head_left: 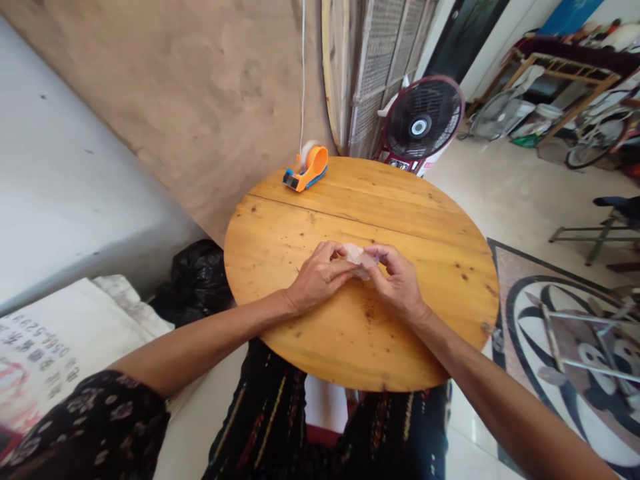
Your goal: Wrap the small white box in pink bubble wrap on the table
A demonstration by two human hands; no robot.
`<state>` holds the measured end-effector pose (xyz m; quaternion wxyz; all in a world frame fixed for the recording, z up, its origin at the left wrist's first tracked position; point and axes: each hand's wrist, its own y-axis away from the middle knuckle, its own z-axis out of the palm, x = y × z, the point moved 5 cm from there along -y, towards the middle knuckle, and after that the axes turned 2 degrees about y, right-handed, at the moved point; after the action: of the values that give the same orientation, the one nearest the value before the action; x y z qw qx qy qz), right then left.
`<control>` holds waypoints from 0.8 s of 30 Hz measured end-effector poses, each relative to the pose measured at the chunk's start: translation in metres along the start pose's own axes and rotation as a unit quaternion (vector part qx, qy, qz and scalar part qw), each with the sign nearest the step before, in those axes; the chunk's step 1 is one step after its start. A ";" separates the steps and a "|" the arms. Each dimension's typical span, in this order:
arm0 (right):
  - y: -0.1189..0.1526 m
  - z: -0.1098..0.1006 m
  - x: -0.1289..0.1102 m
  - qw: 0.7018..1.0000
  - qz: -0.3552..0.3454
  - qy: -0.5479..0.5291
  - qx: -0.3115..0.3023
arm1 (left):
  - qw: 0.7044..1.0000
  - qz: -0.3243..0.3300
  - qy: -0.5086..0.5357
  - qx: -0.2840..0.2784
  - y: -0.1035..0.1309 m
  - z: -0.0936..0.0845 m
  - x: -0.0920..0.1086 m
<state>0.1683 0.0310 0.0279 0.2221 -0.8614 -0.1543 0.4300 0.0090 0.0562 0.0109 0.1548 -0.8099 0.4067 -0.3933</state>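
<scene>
Just above the middle of a round wooden table [320, 333], both my hands meet at a small, crumpled, whitish translucent piece [356, 255] that looks like thin plastic film or a little bag. My left hand [321, 273] pinches its left side between thumb and fingers. On the right side, my right hand [395, 277] grips it the same way, with the thumb in front. Fingers cover part of the piece, so its full shape is hidden. Farther back on the table stands an orange and blue tape dispenser [314, 163], apart from both hands.
A fan [423, 120] stands behind the table's back right edge. A wooden board [225, 80] leans behind the table. Black plastic bags [197, 277] and a printed white sack [60, 340] lie to the left. A folding stool frame [595, 340] is at the right.
</scene>
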 end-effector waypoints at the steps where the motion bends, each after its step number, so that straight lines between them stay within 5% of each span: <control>1: 0.001 -0.001 -0.001 1.000 -0.013 0.018 0.001 | 1.000 0.008 0.001 0.013 0.000 0.000 0.000; 6: 0.007 -0.004 -0.004 0.992 -0.099 0.076 0.005 | 0.998 0.037 0.004 0.055 0.001 0.002 0.003; 12: 0.008 -0.004 -0.004 0.983 -0.143 0.117 -0.008 | 0.997 -0.003 0.012 0.081 0.000 -0.002 -0.004; 20: 0.010 -0.002 -0.005 0.977 -0.165 0.135 -0.027 | 0.992 0.061 0.069 -0.085 -0.024 -0.005 -0.012; 24: 0.010 -0.003 -0.005 0.976 -0.172 0.131 -0.024 | 0.988 0.045 0.121 -0.083 -0.027 -0.004 -0.016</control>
<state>0.1688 0.0195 0.0275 0.2902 -0.8757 -0.2803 0.2652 0.0147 0.0857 0.0203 0.0544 -0.7473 0.4899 -0.4457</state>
